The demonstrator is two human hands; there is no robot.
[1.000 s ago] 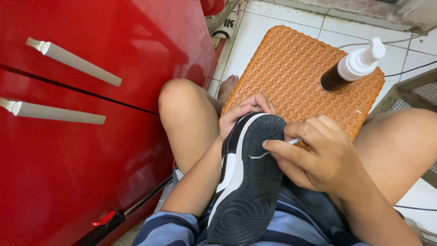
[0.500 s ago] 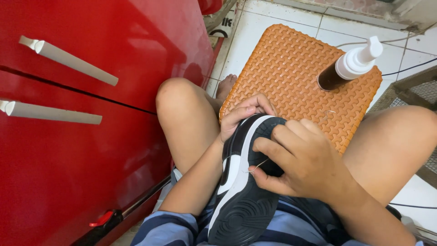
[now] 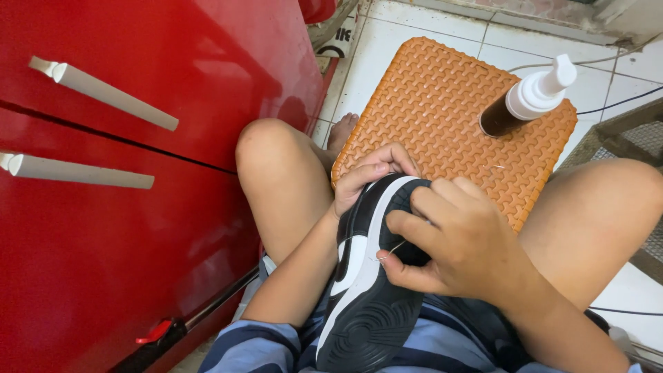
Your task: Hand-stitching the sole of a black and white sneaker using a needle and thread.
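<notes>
shoe: black-and-white sneaker (image 3: 362, 290), sitting in the person's lap between the bare knees, toe pointing away toward the stool, sole turned to the camera
sole: black rubber with a ring-pattern tread at the heel end, and a white sidewall band running along the edge up to the toe
upper: looks black with a white patch on the side; the rest is covered by the hands
left hand (image 3: 369, 176): wrapped around the toe from the far side, fingers curled tight on it, holding the sneaker steady
right hand (image 3: 456, 245): lying over the front of the sole, thumb and forefinger pinched shut on something thin and pale that pokes out by the white edge; a needle or thread maybe, too small to tell
stool: orange plastic stool (image 3: 442, 103) with a woven-look top, on the tiled floor just beyond the toe
bottle: brown pump bottle (image 3: 528, 103) with a white top, standing on the stool's right corner
cabinet: glossy red cabinet (image 3: 103, 228) with pale bar handles, right against the left knee
</notes>
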